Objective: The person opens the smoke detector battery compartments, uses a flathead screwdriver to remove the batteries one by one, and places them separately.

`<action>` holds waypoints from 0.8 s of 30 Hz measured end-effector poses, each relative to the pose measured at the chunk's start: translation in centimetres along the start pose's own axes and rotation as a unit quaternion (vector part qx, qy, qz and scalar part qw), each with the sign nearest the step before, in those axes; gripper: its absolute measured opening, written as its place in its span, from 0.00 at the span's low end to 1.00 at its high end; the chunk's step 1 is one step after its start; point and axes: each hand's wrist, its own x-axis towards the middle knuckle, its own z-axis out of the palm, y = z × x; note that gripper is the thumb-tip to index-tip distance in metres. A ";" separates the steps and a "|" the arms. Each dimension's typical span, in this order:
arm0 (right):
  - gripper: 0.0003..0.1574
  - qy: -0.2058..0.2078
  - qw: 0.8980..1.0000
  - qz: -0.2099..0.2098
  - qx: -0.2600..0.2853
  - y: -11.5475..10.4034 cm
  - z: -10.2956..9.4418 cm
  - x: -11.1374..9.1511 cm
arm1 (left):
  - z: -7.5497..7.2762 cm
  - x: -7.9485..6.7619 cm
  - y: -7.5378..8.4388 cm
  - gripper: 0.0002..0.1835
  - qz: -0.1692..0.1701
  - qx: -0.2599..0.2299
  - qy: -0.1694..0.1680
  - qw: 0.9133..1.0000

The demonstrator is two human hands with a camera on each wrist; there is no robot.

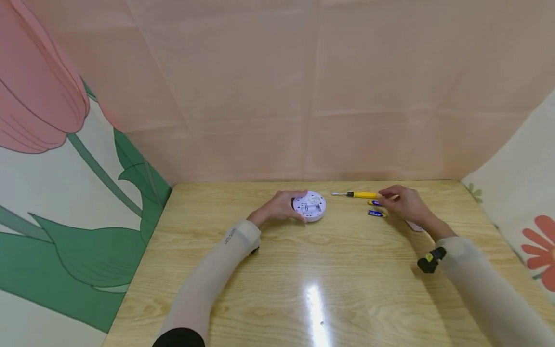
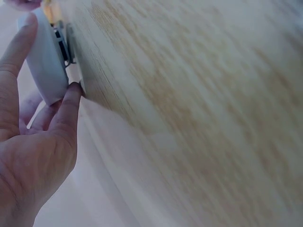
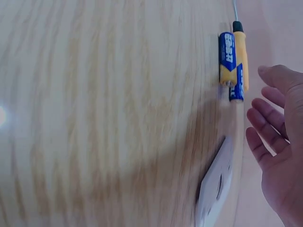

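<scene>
My left hand [image 1: 280,206] grips a round white device [image 1: 315,210] by its left rim, thumb on one side and fingers on the other. The device's face is up in the head view, showing an open battery compartment; its exact kind is unclear. My right hand [image 1: 406,205] hovers by the handle end of a yellow screwdriver [image 1: 363,194], fingers loosely bent. In the right wrist view a gap shows between the thumb and the handle, and nothing is held. Two blue-and-yellow batteries [image 3: 227,54] lie beside the screwdriver, one partly hiding the other.
A flat white cover-like piece [image 3: 217,182] with a slot lies on the wooden table [image 1: 347,270], partly under my right hand in the head view. Behind the table's back edge hangs a pinkish cloth [image 1: 260,96]. Flower-patterned cloth flanks both sides.
</scene>
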 end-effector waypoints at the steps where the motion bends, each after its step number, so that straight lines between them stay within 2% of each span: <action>1: 0.26 0.000 1.000 -0.001 -0.003 0.1 -0.2 -0.1 | 0.0 0.0 0.0 0.55 -0.001 -0.002 0.000 1.000; 9: 0.39 0.010 0.999 0.002 -0.041 1.2 -1.4 -1.0 | 0.0 0.0 -0.1 0.55 0.002 -0.006 0.002 1.000; 17: 0.54 -0.033 0.997 0.023 -0.058 2.6 -2.3 -2.1 | 0.0 -0.2 0.1 0.55 0.004 -0.008 0.006 1.000; 24: 0.57 -0.033 0.997 0.009 -0.075 3.5 -2.9 -3.4 | 0.0 -0.2 0.2 0.55 0.003 -0.008 0.005 1.000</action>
